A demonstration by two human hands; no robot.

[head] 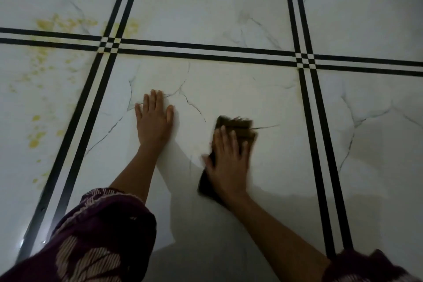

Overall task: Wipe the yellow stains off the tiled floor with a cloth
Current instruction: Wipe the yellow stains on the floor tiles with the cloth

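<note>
Nearest to us, our patterned maroon sleeve (98, 236) fills the lower left corner, with a second bit of the same fabric at the lower right. Far to the left, well apart from both hands, yellow stains (36, 137) speckle the white marble-look tiled floor (206, 7), running up that left tile to a denser patch (64, 23) above the double black grout lines (196, 49) and spilling just past the crossing. On the middle tile our left hand (153, 119) lies flat on the bare floor, fingers spread wide, holding nothing. Just to its right, not touching it, our right hand (229, 162) presses palm down on a dark brown cloth (238, 126), fingers splayed over it; the cloth pokes out beyond the fingertips and below the wrist, blurred. We see no yellow under the cloth.
</note>
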